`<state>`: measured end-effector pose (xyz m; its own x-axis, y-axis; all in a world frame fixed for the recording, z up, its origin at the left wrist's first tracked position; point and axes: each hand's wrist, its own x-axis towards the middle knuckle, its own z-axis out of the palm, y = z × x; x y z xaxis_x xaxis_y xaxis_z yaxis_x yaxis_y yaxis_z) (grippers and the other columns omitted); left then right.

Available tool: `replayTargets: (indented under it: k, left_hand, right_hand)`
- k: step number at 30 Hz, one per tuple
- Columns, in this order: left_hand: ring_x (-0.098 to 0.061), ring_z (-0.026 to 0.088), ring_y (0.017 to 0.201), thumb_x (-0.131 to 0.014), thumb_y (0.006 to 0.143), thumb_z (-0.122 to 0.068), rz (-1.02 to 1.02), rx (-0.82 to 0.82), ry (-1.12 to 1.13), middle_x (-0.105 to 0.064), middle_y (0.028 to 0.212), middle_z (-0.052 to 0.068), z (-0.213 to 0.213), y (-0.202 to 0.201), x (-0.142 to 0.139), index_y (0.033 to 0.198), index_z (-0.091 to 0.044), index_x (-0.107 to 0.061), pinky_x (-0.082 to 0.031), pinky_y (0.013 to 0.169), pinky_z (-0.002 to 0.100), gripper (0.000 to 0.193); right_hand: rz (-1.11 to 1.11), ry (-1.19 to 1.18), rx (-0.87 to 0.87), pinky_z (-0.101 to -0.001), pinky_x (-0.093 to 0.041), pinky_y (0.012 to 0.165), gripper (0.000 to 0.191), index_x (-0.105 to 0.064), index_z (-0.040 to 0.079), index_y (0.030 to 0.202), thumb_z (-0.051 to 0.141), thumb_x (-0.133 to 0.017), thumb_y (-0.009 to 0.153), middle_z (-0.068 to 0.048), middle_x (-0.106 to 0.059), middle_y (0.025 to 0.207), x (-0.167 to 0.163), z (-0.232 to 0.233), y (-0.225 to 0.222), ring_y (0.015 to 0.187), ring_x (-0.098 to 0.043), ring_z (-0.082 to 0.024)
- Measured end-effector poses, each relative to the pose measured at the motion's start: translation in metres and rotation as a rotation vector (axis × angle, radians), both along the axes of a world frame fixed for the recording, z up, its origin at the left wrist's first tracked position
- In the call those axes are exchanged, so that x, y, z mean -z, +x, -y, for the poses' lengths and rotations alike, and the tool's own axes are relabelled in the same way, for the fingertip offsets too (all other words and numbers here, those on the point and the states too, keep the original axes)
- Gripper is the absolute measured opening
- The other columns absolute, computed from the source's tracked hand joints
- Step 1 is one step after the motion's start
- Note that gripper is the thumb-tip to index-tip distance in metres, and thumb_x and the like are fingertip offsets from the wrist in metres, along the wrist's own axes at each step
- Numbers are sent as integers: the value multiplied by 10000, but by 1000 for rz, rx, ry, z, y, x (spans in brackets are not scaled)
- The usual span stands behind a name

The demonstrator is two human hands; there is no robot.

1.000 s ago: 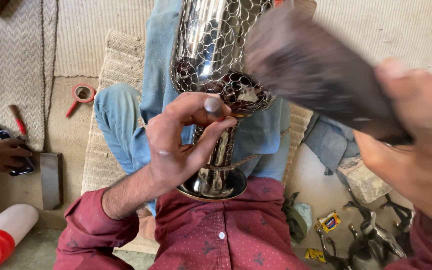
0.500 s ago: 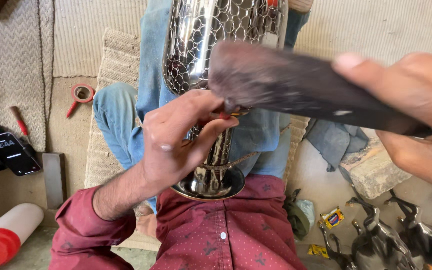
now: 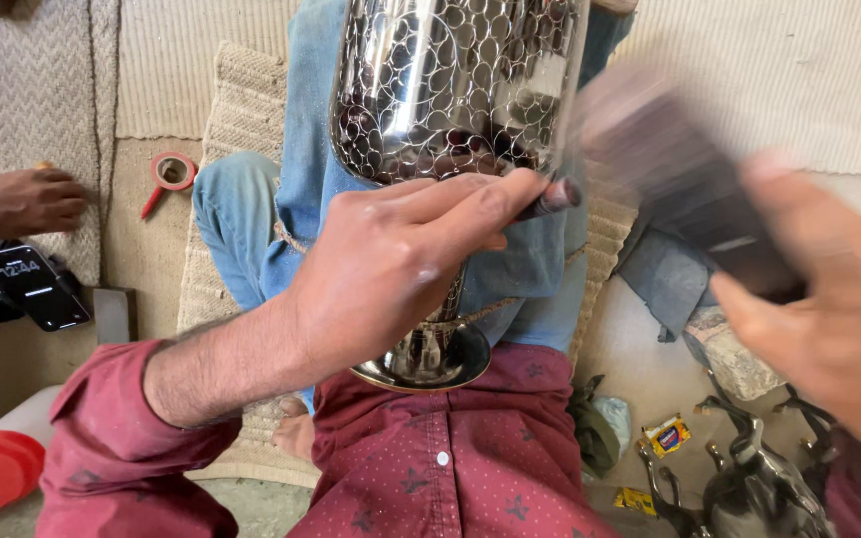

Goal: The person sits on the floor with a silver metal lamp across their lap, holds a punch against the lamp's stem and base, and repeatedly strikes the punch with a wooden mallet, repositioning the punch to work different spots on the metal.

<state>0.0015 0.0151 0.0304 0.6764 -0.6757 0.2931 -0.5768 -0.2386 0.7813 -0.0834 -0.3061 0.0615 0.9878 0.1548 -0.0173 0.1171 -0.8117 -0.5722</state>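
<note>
one shiny metal vase (image 3: 450, 90), scale-patterned, foot on the lap, right above left hand (image 3: 401, 264) | left hand pinches a thin punch tool (image 3: 547, 197) against it | right hand (image 3: 829, 319) wrapped round one dark blurry block (image 3: 690, 189) | two small yellow packets (image 3: 665, 434) below the right hand | one red tape roll (image 3: 173, 171) off left

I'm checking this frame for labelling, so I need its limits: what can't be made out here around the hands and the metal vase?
Head view only:
- Dark flat tool in the right hand: motion-blurred, its kind unclear.
- Chased metal vase: its top is cut off by the upper edge.
- Vase stem: hidden behind the left hand.
- Small punch in the left fingers: only its tip shows.
- Metal pieces at lower right: partly cut off by the frame.
</note>
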Motion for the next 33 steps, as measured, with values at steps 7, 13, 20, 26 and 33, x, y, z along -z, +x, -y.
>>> replayTargets:
  k: [7,13,20,26,33]
  left_hand:
    - [-744,260,967,-688,799,-8,125,184,216,-716,1303,25,7,12,-1,1520,-146,-483,-609,692,376,762]
    - [-752,274,1011,-674,769,-12,158,251,209,-716,1321,51,8,17,0,1489,-134,-517,-616,730,395,747]
    - [-767,264,813,-628,871,-52,234,337,248,-751,1217,112,18,28,1,1417,-99,-606,-611,603,381,549]
    - [-758,270,718,-611,904,-92,203,465,233,-770,1136,118,20,38,-5,1376,-116,-655,-606,587,389,474]
    - [-764,303,762,-621,903,-106,208,545,204,-776,1049,140,21,43,-8,1327,-134,-682,-612,627,400,429]
  right_hand:
    - [21,384,343,-240,-509,767,538,-403,-64,1351,-118,-756,948,-82,-614,951,48,6,-61,820,-608,-122]
    - [4,214,333,-284,-522,715,459,-499,-31,1240,-127,-760,875,-103,-648,903,58,-4,-73,753,-628,-150]
    - [-19,338,412,-271,-560,753,502,-513,-26,1292,-93,-738,849,-68,-654,938,78,-41,-86,779,-664,-131]
    - [6,554,590,-281,-567,838,562,-469,-20,1342,-77,-739,852,-69,-632,1000,87,-58,-107,908,-643,-136]
    - [262,116,466,-352,-523,767,525,-465,-4,1240,-152,-762,832,-166,-635,972,111,-57,-121,833,-626,-219]
